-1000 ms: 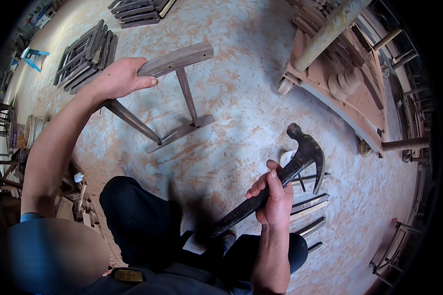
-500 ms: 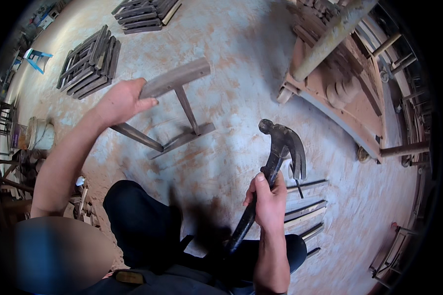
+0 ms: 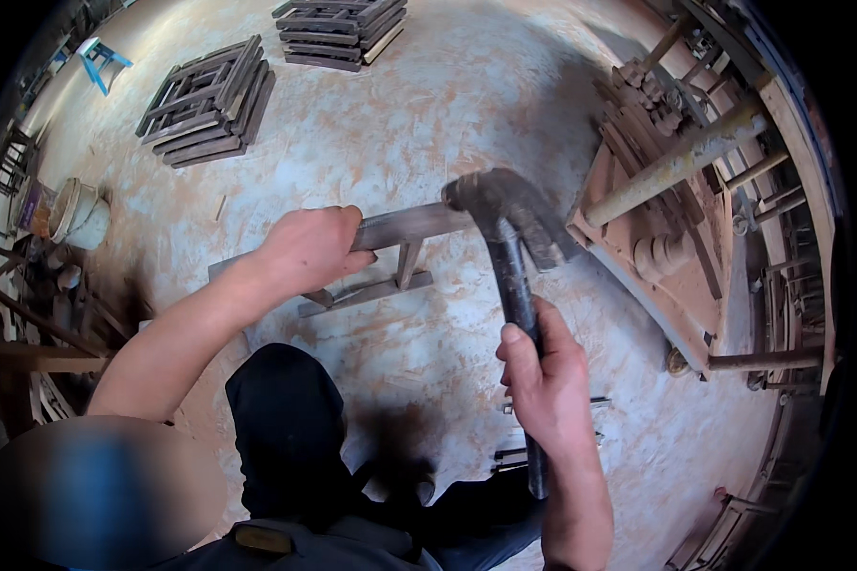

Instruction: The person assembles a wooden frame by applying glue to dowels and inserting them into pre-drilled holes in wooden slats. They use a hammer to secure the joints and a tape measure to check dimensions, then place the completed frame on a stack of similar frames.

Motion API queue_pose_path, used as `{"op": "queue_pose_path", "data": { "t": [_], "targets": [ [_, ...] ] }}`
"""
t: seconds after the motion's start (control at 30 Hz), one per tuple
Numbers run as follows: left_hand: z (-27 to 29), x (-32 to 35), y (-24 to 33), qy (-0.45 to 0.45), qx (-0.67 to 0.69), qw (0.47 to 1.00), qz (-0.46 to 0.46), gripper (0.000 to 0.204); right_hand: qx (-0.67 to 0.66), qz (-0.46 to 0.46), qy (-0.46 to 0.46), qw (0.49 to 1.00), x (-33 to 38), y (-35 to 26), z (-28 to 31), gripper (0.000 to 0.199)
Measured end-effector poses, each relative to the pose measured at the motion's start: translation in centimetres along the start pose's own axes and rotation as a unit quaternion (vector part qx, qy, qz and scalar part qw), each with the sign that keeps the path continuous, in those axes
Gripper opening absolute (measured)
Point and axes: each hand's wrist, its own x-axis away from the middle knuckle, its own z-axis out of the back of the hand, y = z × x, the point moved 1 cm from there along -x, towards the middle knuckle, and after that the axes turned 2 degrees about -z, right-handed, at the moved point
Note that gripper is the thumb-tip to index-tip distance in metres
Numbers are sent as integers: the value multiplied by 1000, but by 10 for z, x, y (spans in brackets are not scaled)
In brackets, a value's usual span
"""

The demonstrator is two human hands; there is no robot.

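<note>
My left hand (image 3: pixel 307 249) is closed around the upper rail of a dark wooden frame (image 3: pixel 414 225), made of two rails joined by short crosspieces. Its lower rail (image 3: pixel 376 293) is down by the floor. In my right hand (image 3: pixel 550 385) is a black claw hammer (image 3: pixel 514 276), gripped midway along its handle. The hammer's head, slightly blurred, is at the right end of the upper rail and hides that end. Whether head and rail touch, I cannot tell.
Two stacks of similar frames (image 3: pixel 209 105) (image 3: pixel 338 36) stand ahead on the floor. Thin wooden strips (image 3: pixel 512 459) lie by my right knee. At right is a wooden bench (image 3: pixel 628 271) with turned pieces and a thick pole. A white bucket (image 3: pixel 84 217) and blue stool (image 3: pixel 100 65) are left.
The hammer has risen, its head now overlapping the frame's right end. My left hand has moved right and lower with the frame, whose upper rail is more level. The whole view has shifted.
</note>
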Motion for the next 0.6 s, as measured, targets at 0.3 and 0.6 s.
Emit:
{"op": "queue_pose_path", "data": {
  "t": [0.3,0.6],
  "targets": [
    [-6,8,1,46,24,997,-51,40,209,6,-97,973,-14,-42,3,28],
    [-5,12,9,40,34,997,-48,37,261,8,-92,961,-11,-30,-4,29]
  ]
}}
